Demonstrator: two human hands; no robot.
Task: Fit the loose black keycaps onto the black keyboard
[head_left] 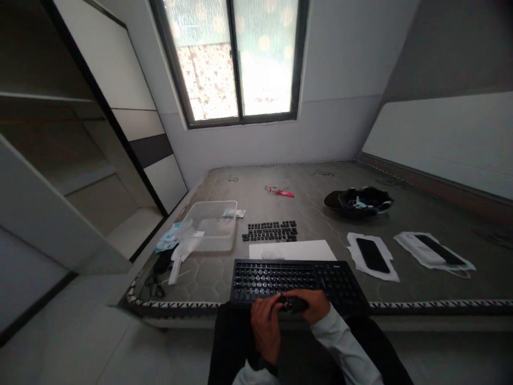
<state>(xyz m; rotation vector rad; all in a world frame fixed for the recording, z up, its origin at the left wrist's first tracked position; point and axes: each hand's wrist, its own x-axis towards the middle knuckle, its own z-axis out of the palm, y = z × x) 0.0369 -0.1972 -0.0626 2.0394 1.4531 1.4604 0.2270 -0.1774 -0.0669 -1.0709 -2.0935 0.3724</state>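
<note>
A black keyboard (276,276) lies at the bed's front edge, above my lap. Bare key positions seem to show across its left and middle parts; its right end is too dark to make out. My right hand (315,306) is closed around a small dark object (295,305) over the keyboard's near edge. My left hand (265,323) is beside it, fingers bent and pressed together by the object's tip; what they pinch, if anything, is hidden. Behind the keyboard, loose black keycaps (270,231) lie in rows. A white sheet (296,250) sits between them and the keyboard.
A clear plastic bin (214,243) stands left, with plastic wrappers (176,238) and a dark cable (152,283) beside it. Two phone-like black slabs (372,255) (436,248) lie on white wrapping at right. Further back are a black cap (360,202) and a red tag (284,192).
</note>
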